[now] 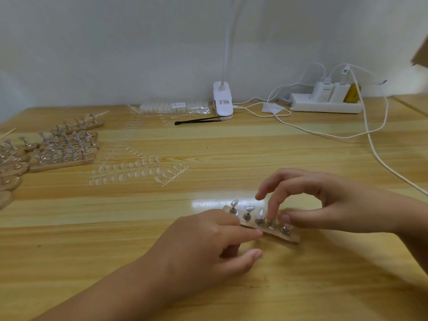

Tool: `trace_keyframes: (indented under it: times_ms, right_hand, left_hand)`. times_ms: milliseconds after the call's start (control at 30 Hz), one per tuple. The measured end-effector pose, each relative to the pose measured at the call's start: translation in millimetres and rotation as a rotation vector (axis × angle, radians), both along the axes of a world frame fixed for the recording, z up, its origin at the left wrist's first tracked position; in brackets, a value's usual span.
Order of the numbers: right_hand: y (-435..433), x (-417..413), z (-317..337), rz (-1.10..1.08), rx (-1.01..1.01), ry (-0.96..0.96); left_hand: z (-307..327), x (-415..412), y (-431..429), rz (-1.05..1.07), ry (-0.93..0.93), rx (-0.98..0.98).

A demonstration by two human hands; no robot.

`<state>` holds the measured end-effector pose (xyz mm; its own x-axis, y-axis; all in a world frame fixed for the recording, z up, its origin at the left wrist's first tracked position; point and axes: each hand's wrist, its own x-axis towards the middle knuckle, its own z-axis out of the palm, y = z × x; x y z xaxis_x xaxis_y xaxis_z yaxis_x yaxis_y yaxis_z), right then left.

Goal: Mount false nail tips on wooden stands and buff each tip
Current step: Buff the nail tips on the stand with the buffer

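Left hand point(208, 246) is lying low on the surface point(231, 140), forefinger reaching straight to touch the wooden stand's point(290, 237) near edge, thumb hanging apart, gripping nothing. Right hand point(324, 205) is arching over the stand, one fingertip point(270, 217) pressing onto the fourth metal peg, thumb closing beside it; any pinch is hidden, cannot tell. Glossy clear nail tips point(234, 202) are sitting left of that fingertip. Pale wood grain is running beyond the fingers toward a white wall, clip lamp point(222, 100) standing there.

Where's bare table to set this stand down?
Bare wood lies between the nail strips and the white cable, and in front, left of the left hand. The far left is crowded with stands.
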<state>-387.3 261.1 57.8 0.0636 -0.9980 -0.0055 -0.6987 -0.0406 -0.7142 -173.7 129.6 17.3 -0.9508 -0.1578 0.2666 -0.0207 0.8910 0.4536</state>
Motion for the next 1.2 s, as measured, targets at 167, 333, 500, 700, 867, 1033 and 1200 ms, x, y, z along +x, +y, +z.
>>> trace_keyframes:
  times_ms: [167,333,500,700,867,1033,1200]
  right_hand:
    - [0.0,-3.3,-1.6,-0.025,0.008,-0.028]
    - [-1.5,-5.6,-5.0,-0.013,0.027,-0.046]
    - [-1.7,-4.5,-4.2,-0.03,0.067,-0.027]
    - [5.2,-6.8,-0.4,-0.131,0.206,0.248]
    - [3.5,-4.2,-7.4,-0.107,0.289,0.234]
    - [3.3,-13.6,-2.8,-0.111,0.27,0.107]
    - [3.3,-8.9,6.5,-0.224,-0.053,-0.161]
  left_hand:
    - [0.2,0.5,2.2,-0.016,0.016,-0.044]
    - [-0.6,0.2,2.7,-0.031,0.02,-0.082]
    - [-1.3,-1.7,3.2,-0.02,0.044,-0.123]
    - [-2.6,-2.4,3.8,-0.008,0.049,-0.151]
    - [1.7,-4.1,3.8,0.0,0.056,-0.169]
    - [1.5,-4.8,5.1,-0.02,0.067,-0.262]
    - [3.6,-5.6,3.7,-0.061,0.233,-0.245]
